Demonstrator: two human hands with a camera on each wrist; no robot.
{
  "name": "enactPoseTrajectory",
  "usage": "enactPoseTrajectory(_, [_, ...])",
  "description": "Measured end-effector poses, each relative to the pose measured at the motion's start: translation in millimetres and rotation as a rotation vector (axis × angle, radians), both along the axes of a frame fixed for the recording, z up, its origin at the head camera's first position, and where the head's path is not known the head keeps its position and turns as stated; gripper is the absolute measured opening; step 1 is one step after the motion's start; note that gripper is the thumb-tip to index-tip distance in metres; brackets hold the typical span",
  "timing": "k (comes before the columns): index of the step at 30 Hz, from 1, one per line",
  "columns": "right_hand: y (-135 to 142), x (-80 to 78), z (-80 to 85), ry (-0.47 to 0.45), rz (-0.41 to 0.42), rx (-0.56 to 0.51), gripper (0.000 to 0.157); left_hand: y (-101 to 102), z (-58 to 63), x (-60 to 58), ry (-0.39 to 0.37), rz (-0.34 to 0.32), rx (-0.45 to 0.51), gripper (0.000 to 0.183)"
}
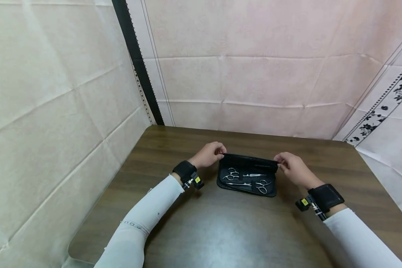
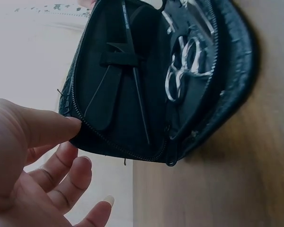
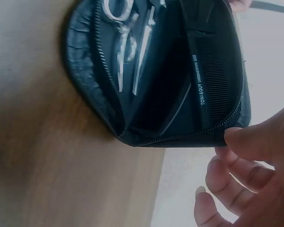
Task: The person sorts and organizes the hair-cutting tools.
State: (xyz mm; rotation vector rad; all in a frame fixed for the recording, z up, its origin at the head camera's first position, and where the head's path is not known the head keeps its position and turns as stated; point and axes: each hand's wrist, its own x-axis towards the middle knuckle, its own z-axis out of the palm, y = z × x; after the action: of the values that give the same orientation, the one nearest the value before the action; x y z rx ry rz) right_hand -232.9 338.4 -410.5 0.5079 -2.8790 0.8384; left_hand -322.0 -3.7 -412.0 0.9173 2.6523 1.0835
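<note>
On the black comb [image 3: 215, 78], white lettering [image 3: 202, 92] along the spine reads "TONI&GUY", followed by smaller characters too blurred to make out with certainty.

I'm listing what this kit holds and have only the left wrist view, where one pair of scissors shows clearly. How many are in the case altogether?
Observer: Two pairs of scissors show in the head view, lying with their handles at opposite ends.
Operator: Thanks. Is anything gripping the other end?
Observer: Yes, the right hand pinches the far right corner of the case, as seen from the head.
Operator: Can you read anything inside?
Observer: Yes, in the right wrist view a comb bears the name TONI&GUY.
</note>
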Motion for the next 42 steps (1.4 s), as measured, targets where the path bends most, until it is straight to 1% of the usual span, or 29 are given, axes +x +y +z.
enactPoseTrajectory(3, [-1.8, 6.4, -0.8, 0.027, 0.026, 0.013, 0.018, -1.6, -1.0, 5.3, 0.013, -0.018, -0.011, 0.009])
enactPoseTrajectory(8, [-3.7, 16.2, -3.3, 0.039, 0.048, 0.036, 0.021, -4.5, -1.8, 15.4, 0.023, -0.063, -0.041, 0.011])
enactPoseTrajectory(14, [-5.1, 27.8, -8.4, 0.088, 0.084, 0.064, 0.024, -6.2, 0.6, 27.7, 0.048, -0.115, -0.102, 0.012])
enactPoseTrajectory(16, [-5.9, 31.5, -10.8, 0.092, 0.1, 0.064, 0.026, -7.0, 0.5, 31.2, 0.051, -0.132, -0.127, 0.012])
enactPoseTrajectory(22, [-7.4, 40.0, -21.6, 0.082, 0.134, 0.091, 0.031, -10.8, -6.4, 37.8, 0.033, -0.184, -0.177, 0.014])
enactPoseTrajectory(30, [-10.6, 46.6, -32.1, 0.079, 0.131, 0.128, 0.034, -13.4, -17.1, 45.6, 0.049, -0.216, -0.197, 0.017])
enactPoseTrajectory(35, [-13.2, 49.7, -36.2, 0.075, 0.158, 0.152, 0.034, -13.3, -23.3, 50.0, 0.079, -0.237, -0.23, 0.016])
enactPoseTrajectory(40, [-14.8, 51.3, -40.2, 0.084, 0.174, 0.151, 0.034, -12.4, -26.4, 53.2, 0.101, -0.231, -0.241, 0.016])
enactPoseTrajectory(42, [-15.4, 51.8, -41.5, 0.081, 0.179, 0.149, 0.033, -11.5, -27.6, 54.7, 0.124, -0.226, -0.268, 0.018])
